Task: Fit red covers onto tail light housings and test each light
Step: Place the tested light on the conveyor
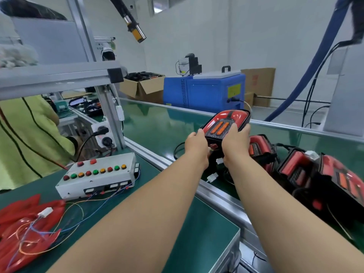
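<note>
Red tail light (pixel 226 120) gripped by left hand (pixel 197 147), right hand (pixel 235 143); lower part hidden.

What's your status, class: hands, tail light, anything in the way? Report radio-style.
Left hand and right hand both gripping one red-covered tail light, over the conveyor belt. Other tail lights piled close right. Button box left, untouched.
</note>
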